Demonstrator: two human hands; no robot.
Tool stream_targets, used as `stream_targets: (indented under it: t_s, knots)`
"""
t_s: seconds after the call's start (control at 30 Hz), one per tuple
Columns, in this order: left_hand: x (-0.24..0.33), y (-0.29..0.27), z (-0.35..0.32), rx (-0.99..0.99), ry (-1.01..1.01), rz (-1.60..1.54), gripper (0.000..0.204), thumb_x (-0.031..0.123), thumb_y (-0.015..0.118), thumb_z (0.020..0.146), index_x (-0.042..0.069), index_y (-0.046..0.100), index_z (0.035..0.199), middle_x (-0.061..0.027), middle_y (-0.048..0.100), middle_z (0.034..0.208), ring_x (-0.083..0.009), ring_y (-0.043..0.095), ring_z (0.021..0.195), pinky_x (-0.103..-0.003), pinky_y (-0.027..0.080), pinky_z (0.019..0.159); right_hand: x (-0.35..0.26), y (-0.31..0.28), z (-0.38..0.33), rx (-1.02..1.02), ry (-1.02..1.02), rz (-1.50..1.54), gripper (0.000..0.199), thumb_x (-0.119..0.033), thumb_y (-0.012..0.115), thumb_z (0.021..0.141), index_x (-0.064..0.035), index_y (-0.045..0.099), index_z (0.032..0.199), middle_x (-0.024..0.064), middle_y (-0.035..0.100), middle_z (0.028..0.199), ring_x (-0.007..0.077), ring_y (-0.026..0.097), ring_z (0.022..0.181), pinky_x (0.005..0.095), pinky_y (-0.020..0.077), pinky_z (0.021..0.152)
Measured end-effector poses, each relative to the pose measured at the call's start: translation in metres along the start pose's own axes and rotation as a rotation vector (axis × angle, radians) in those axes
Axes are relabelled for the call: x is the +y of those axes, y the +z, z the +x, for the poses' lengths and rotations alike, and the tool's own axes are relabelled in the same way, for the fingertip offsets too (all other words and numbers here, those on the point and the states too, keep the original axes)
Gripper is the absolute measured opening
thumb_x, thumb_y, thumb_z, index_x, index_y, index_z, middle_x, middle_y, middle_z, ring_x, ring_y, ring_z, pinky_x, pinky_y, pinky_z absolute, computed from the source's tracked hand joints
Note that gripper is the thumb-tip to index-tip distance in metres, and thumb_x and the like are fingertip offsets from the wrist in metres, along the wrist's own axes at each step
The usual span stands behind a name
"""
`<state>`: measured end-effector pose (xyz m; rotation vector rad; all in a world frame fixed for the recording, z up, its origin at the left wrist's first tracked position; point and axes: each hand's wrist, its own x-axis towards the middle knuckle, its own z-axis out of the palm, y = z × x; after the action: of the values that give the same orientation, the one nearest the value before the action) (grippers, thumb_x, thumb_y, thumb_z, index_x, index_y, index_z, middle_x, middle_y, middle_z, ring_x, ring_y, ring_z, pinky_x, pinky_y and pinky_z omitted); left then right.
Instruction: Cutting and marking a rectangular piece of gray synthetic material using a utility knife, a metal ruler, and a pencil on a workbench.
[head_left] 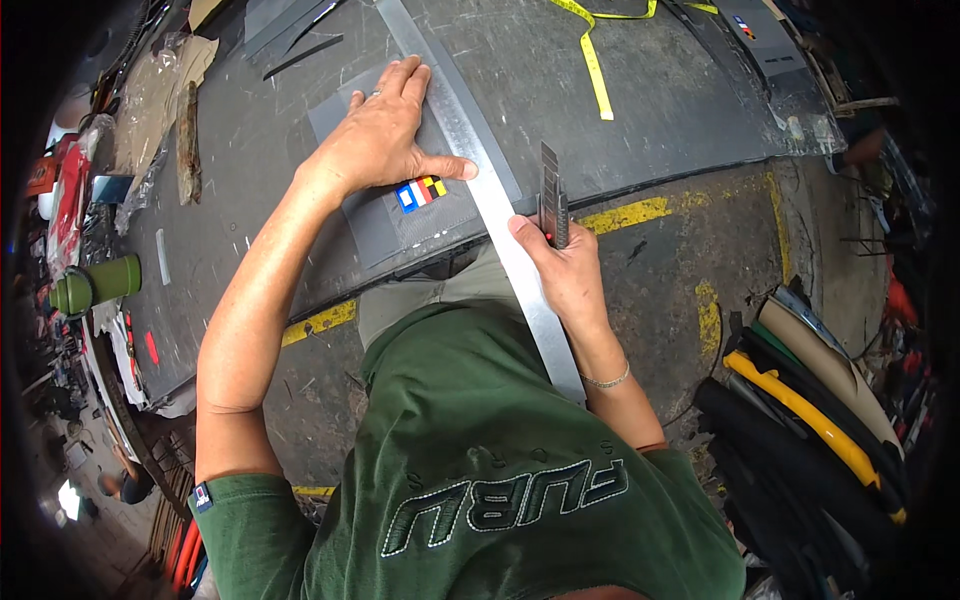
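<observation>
A long metal straightedge lies slantwise over a grey sheet with a small multicoloured flag-like patch. The straightedge's near end juts past the table edge toward my body. My left hand is flat and open on the sheet, its thumb stretched onto the straightedge and its fingertips close to the metal. Just beyond the table's near edge, my right hand grips a snap-off utility knife. Its blade points away from me, and my right thumb rests at the straightedge's right side.
The dark worktable carries a yellow tape measure at the back, a wooden stick and dark offcut strips. A green bottle stands at the left. Rolled materials lie at the lower right.
</observation>
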<state>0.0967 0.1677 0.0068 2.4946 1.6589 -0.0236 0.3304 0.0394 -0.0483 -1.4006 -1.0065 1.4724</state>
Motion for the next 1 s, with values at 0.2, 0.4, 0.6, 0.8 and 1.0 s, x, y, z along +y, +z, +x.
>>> stream_targets:
  t_s: [0.2, 0.4, 0.6, 0.8, 1.0]
  knots:
    - [-0.0026, 0.0020, 0.0001, -0.018, -0.003, -0.025, 0.146, 0.086, 0.080, 0.056, -0.010, 0.032, 0.155, -0.0283, 0.026, 0.165, -0.0418, 0.027, 0.155, -0.073, 0.031, 0.117, -0.0048, -0.0006, -0.0013, -0.014, 0.032, -0.040, 0.025, -0.023, 0.075, 0.097, 0.0005, 0.076, 0.091, -0.0049, 0.061, 0.072, 0.0047, 0.051, 0.068, 0.0244, 0.0416, 0.062]
    - [-0.0009, 0.0016, -0.0019, 0.017, 0.012, -0.006, 0.142, 0.083, 0.081, 0.059, -0.011, 0.034, 0.153, -0.0280, 0.030, 0.163, -0.0450, 0.036, 0.149, -0.065, 0.030, 0.121, -0.0070, -0.0008, -0.0017, -0.006, 0.031, -0.043, 0.024, -0.023, 0.076, 0.097, 0.0004, 0.076, 0.091, -0.0049, 0.061, 0.072, 0.0045, 0.051, 0.068, 0.0241, 0.0409, 0.061]
    - [-0.0027, 0.0045, -0.0017, 0.030, 0.013, -0.003, 0.141, 0.083, 0.081, 0.059, -0.010, 0.034, 0.154, -0.0269, 0.030, 0.163, -0.0449, 0.036, 0.149, -0.067, 0.030, 0.120, -0.0027, -0.0013, -0.0001, -0.006, 0.047, -0.038, 0.024, -0.023, 0.077, 0.096, 0.0012, 0.077, 0.093, -0.0042, 0.063, 0.074, 0.0048, 0.052, 0.068, 0.0239, 0.0417, 0.062]
    - [-0.0019, 0.0040, -0.0017, 0.030, 0.008, -0.014, 0.142, 0.085, 0.080, 0.058, -0.008, 0.033, 0.155, -0.0250, 0.030, 0.164, -0.0450, 0.037, 0.149, -0.070, 0.028, 0.120, -0.0001, -0.0017, 0.0004, -0.011, 0.042, -0.022, 0.026, -0.024, 0.077, 0.096, 0.0019, 0.077, 0.095, -0.0019, 0.066, 0.074, 0.0059, 0.057, 0.068, 0.0243, 0.0452, 0.063]
    - [-0.0018, 0.0051, -0.0019, 0.038, -0.001, -0.023, 0.142, 0.084, 0.081, 0.057, -0.007, 0.033, 0.156, -0.0240, 0.030, 0.164, -0.0437, 0.038, 0.149, -0.071, 0.027, 0.120, 0.0013, -0.0021, 0.0014, -0.032, 0.057, -0.021, 0.026, -0.024, 0.075, 0.098, 0.0026, 0.076, 0.095, 0.0045, 0.070, 0.074, 0.0102, 0.064, 0.064, 0.0264, 0.0495, 0.060]
